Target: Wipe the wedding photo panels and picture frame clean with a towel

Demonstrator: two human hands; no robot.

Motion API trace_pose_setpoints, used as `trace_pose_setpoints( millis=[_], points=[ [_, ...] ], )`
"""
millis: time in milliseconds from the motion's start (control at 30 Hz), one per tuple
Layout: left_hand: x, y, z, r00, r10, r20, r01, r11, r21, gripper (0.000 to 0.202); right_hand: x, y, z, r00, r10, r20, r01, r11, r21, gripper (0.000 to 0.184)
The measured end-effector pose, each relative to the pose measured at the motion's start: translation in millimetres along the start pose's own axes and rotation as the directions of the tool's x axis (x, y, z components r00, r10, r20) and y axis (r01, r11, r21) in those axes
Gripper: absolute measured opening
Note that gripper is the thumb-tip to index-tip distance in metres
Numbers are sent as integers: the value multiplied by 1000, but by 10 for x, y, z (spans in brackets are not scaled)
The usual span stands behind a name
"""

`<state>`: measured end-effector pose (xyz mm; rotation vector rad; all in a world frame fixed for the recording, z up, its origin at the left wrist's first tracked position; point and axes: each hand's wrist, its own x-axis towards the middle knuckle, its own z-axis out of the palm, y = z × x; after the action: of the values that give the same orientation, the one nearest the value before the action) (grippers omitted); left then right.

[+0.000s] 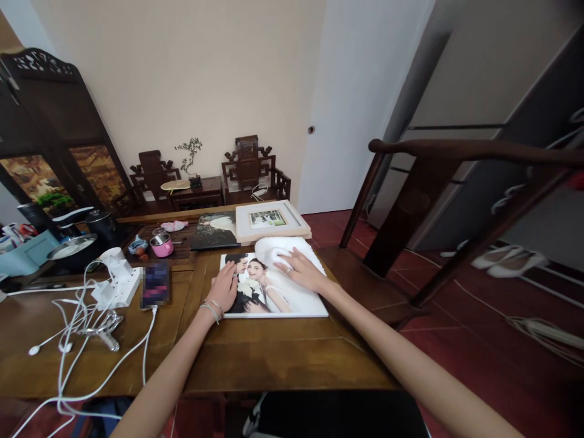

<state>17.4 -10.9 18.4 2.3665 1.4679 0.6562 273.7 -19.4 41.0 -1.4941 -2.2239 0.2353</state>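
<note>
My left hand lies flat, grip wide, on the left edge of the photo panel, on the tabletop. My right hand rests on a white cloth at its far right; whether that grip pinches, I cannot tell.

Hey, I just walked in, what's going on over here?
A person at a wooden table has both hands at a wedding photo panel. The left hand rests on its left edge; the right hand is on a white cloth over its upper right part. Just beyond lie a framed picture and a dark photo panel. A phone on a cable lies to the left.
</note>
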Motion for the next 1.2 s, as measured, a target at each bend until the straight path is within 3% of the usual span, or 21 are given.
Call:
trace_pose_setpoints(
  millis=[167, 267, 367, 433, 533, 600, 700, 800, 867, 1000, 1200],
  points=[
    [-8, 15, 13, 1000, -13, -18, 13, 1000, -2, 43, -545, -346, -71, 988, -152, -9, 152, 988, 4, 37],
    [-11, 5, 27, 1000, -1, -28, 1, 1000, 5, 43, -973, -586, -208, 973, -221, 65, 216, 974, 74, 33],
    [-8, -21, 46, 999, 8, -38, -7, 1000, 10, 42, -1221, -705, -348, 947, -283, 154, 259, 952, 162, 30],
    [-5, -38, 54, 999, 18, -38, -18, 1000, 9, 42, -1225, -660, -391, 933, -290, 215, 246, 946, 210, 30],
    [2, -52, 52, 999, 29, -24, -29, 1000, 8, 43, -988, -431, -347, 950, -167, 263, 112, 971, 214, 40],
    [5, -50, 42, 1000, 24, -10, -24, 1000, 12, 44, -712, -238, -273, 968, -57, 244, 12, 983, 182, 53],
    [4, -39, 27, 1000, 19, 1, -19, 1000, 9, 44, -253, -21, -174, 985, 14, 173, -41, 987, 158, 61],
    [2, -32, 20, 1000, 20, 0, -20, 1000, 0, 44, 75, 41, -131, 991, 54, 118, -72, 986, 149, 59],
    [1, -31, 20, 1000, 13, -3, -13, 1000, -3, 44, 147, 8, -114, 992, 79, 97, -93, 986, 140, 58],
    [-1, -31, 24, 1000, 7, -8, -7, 1000, -3, 43, -93, -178, -73, 994, 62, 89, -73, 991, 116, 52],
    [-11, -9, 17, 1000, 0, -13, 0, 1000, -3, 43, -871, -651, -186, 969, -225, 105, 210, 969, 132, 35]
  ],
)
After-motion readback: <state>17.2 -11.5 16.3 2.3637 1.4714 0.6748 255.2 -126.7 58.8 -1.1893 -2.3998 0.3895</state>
